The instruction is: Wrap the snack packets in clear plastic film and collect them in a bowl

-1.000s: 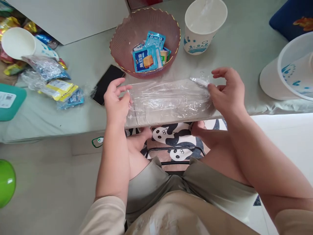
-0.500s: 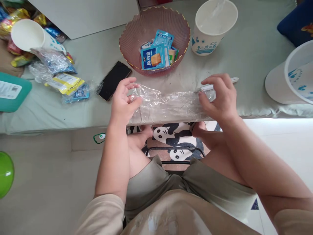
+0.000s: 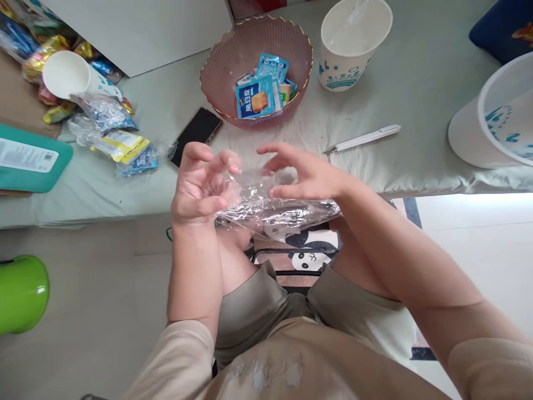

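At the table's (image 3: 416,83) near edge, the left hand (image 3: 200,186) clutches crumpled plastic (image 3: 266,210); the right hand (image 3: 306,175) rests on it, fingers spread.

The left hand (image 3: 199,190) is curling its fingers around one end of a crumpled clear plastic wrap (image 3: 272,210), palm turned up, while the right hand (image 3: 306,176) is lying across the top of the wrap with fingers spread. Both are hovering just off the edge of the grey-green table (image 3: 416,78). At twelve o'clock from the hands, a pink ribbed bowl (image 3: 216,66) is holding blue snack packets (image 3: 257,99). A black phone (image 3: 195,132) is lying at eleven o'clock, a white pen-like tool (image 3: 363,138) at two o'clock, and a paper cup (image 3: 353,41) is standing at one o'clock. Loose wrappers (image 3: 119,141) are piling up at ten o'clock.
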A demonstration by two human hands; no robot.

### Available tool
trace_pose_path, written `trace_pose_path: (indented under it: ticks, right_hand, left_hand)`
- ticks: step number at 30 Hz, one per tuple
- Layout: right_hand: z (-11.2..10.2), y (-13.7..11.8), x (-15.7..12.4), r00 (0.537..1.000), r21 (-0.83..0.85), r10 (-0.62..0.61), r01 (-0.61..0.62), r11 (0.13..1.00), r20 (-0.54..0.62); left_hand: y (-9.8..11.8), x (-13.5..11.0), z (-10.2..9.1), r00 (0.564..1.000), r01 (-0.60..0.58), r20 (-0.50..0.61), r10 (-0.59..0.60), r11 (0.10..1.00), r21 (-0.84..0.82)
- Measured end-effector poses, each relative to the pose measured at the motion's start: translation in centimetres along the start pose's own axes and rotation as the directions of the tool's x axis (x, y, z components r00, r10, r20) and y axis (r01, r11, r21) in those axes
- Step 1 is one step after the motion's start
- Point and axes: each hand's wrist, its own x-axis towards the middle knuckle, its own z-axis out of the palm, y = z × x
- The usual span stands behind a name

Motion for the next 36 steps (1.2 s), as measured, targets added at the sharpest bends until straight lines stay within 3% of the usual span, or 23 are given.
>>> trace_pose_path:
  ticks: [2,3,5,6,8,10,11,13,16,19,21,26,29,32,34,36]
  right_hand:
    - [0.4,0.4,0.6,0.993,0.069,0.074,-0.08,0.994,0.087]
    - [0.5,0.5,0.7,0.99,0.099,0.102,-0.112,0.989,0.102]
    - [0.3,0.4,0.3,0.987,0.162,0.139,-0.15,0.975,0.078]
    - [0.2,0.2,-0.2,0.986,0.197,0.156,-0.164,0.967,0.055]
    - [-0.1,-0.2,-1.5,0.978,0.269,0.207,-0.204,0.941,0.017]
    - [-0.4,-0.4,-2.9,0.966,0.351,0.257,-0.237,0.906,-0.009]
    - [-0.5,-0.4,-3.6,0.962,0.395,0.271,-0.236,0.888,-0.035]
    - [-0.5,-0.2,-4.6,0.951,0.478,0.282,-0.189,0.857,-0.128]
    - [-0.2,0.1,-5.1,0.911,0.561,0.302,-0.099,0.822,-0.282]
    - [0.1,0.3,-4.8,0.877,0.549,0.332,-0.096,0.83,-0.348]
    - [0.2,0.5,-4.4,0.856,0.497,0.351,-0.131,0.858,-0.38]
    - [0.2,1.3,-4.2,0.771,0.405,0.353,-0.136,0.904,-0.53]
    - [0.2,1.3,-4.3,0.763,0.409,0.362,-0.141,0.901,-0.535]
    - [0.4,0.9,-4.4,0.771,0.396,0.327,-0.106,0.912,-0.547]
    - [0.6,0.5,-4.5,0.769,0.38,0.316,-0.103,0.919,-0.555]
    - [0.6,0.1,-4.9,0.757,0.353,0.31,-0.112,0.929,-0.575]
  left_hand:
    - [0.2,-0.5,-1.0,1.0,0.002,-0.004,-0.002,0.999,0.034]
    - [0.4,-0.7,-1.6,0.998,0.039,-0.058,-0.035,0.997,0.067]
    - [0.6,-1.0,-3.0,0.949,0.189,-0.281,-0.143,0.971,0.144]
    - [0.6,-1.1,-3.5,0.883,0.27,-0.434,-0.177,0.949,0.161]
    - [0.3,-1.0,-4.0,0.677,0.356,-0.721,-0.15,0.924,0.141]
    - [-0.4,-0.5,-3.2,0.484,0.345,-0.869,-0.105,0.935,0.079]
    - [-1.0,-0.2,-2.3,0.45,0.357,-0.881,-0.144,0.933,0.03]
    - [-2.2,0.4,0.2,0.475,0.422,-0.812,-0.339,0.897,-0.128]
    - [-4.0,1.2,4.4,0.554,0.464,-0.591,-0.586,0.807,-0.365]
    - [-5.0,1.7,6.7,0.586,0.482,-0.411,-0.698,0.708,-0.516]
    - [-5.1,1.9,6.7,0.579,0.511,-0.392,-0.715,0.693,-0.509]
    - [-4.2,1.6,4.8,0.563,0.447,-0.609,-0.559,0.825,-0.344]
    - [-4.2,1.1,4.6,0.56,0.399,-0.655,-0.508,0.858,-0.324]
    - [-4.4,0.6,5.5,0.654,0.51,-0.47,-0.592,0.805,-0.304]
    - [-4.1,0.4,6.2,0.712,0.586,-0.356,-0.605,0.792,-0.173]
    - [-3.4,0.1,6.8,0.756,0.586,-0.394,-0.523,0.809,0.052]
